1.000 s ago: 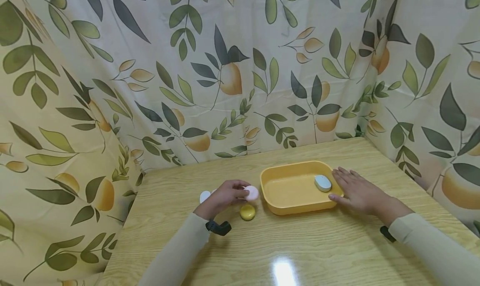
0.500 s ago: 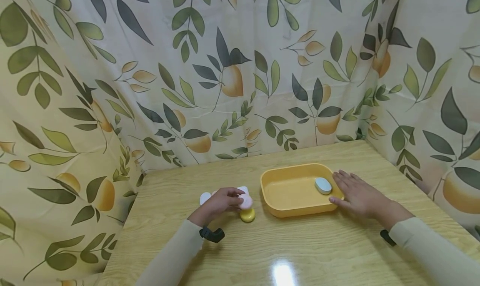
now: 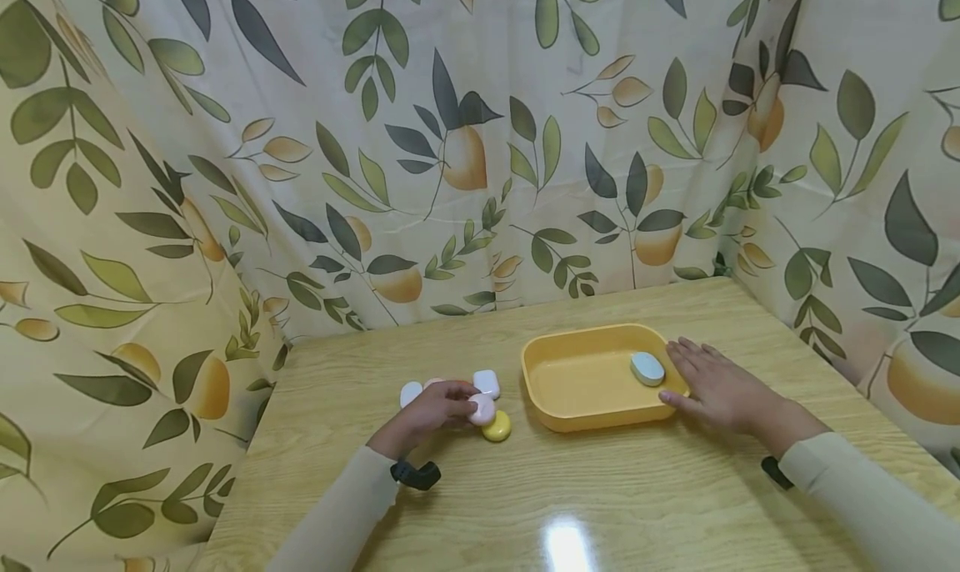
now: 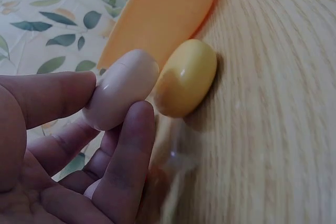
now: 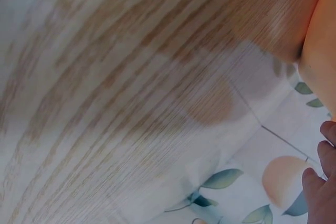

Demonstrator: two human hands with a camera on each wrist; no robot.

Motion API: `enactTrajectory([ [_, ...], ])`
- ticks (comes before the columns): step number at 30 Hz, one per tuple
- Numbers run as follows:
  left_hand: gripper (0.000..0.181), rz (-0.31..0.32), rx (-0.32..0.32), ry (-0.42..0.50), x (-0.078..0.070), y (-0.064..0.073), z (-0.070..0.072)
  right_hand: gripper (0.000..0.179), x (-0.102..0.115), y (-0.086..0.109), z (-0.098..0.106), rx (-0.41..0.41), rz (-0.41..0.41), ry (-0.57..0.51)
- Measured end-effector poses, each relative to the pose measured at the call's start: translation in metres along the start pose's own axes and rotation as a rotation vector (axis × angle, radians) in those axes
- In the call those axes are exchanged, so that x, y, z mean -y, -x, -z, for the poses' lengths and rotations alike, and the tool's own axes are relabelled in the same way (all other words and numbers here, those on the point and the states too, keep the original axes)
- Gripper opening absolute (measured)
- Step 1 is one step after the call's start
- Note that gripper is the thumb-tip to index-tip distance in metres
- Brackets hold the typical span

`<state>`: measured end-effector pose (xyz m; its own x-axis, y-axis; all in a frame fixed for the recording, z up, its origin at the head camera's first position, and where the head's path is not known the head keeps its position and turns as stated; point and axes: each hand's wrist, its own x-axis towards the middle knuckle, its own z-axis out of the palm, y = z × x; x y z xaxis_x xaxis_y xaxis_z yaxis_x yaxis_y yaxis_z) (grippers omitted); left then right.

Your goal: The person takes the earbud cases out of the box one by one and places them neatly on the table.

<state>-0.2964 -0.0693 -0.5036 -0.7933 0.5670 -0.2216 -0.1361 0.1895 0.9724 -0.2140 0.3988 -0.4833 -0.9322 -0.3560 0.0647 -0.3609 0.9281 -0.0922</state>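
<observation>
My left hand [image 3: 435, 409] pinches a round pale pink soap bar [image 3: 482, 409] between thumb and fingers; the left wrist view shows the same pink soap [image 4: 123, 88] held on edge. Just beside it on the table is a rounded yellow soap [image 3: 497, 427]. A white squarish soap [image 3: 487, 383] sits behind the pinched one. Partly behind my left hand are a white oval soap [image 3: 410, 393] and a pinkish piece. My right hand [image 3: 720, 388] rests with straight fingers at the right rim of the yellow tray [image 3: 581, 419]. Inside that tray lies a pale blue oval soap [image 3: 647, 368].
The wooden table [image 3: 480, 505] carries everything and meets a leaf-patterned curtain [image 3: 465, 138] at the back and both sides. A dark band [image 3: 416, 474] is on the left wrist, another on the right. Light glares on the table's near part.
My left hand has drawn left and a little nearer, away from the tray, with the pink soap. The white squarish soap has come into view behind it. My right hand stays put.
</observation>
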Motion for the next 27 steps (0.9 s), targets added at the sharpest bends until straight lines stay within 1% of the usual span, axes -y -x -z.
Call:
enactTrajectory([
  [4,0.032,-0.008,-0.011,-0.010,0.003,0.004,0.002,0.087,0.001,0.000,0.000,-0.005,0.006,-0.002],
  [7,0.033,-0.002,-0.025,-0.026,0.005,0.006,0.004,0.086,0.002,0.000,0.001,-0.009,0.007,-0.007],
  [12,0.033,0.011,-0.028,-0.035,0.007,0.010,0.006,0.086,0.002,0.000,0.002,-0.007,0.008,-0.022],
  [17,0.034,0.008,-0.023,-0.055,0.008,0.013,0.007,0.086,0.001,-0.001,0.002,-0.012,0.014,-0.010],
  [24,0.035,0.046,-0.045,-0.044,0.011,0.018,0.011,0.086,0.000,-0.002,0.003,-0.014,0.013,-0.003],
  [27,0.032,0.054,-0.057,-0.058,0.013,0.020,0.011,0.086,0.000,-0.002,0.003,-0.008,0.010,-0.003],
])
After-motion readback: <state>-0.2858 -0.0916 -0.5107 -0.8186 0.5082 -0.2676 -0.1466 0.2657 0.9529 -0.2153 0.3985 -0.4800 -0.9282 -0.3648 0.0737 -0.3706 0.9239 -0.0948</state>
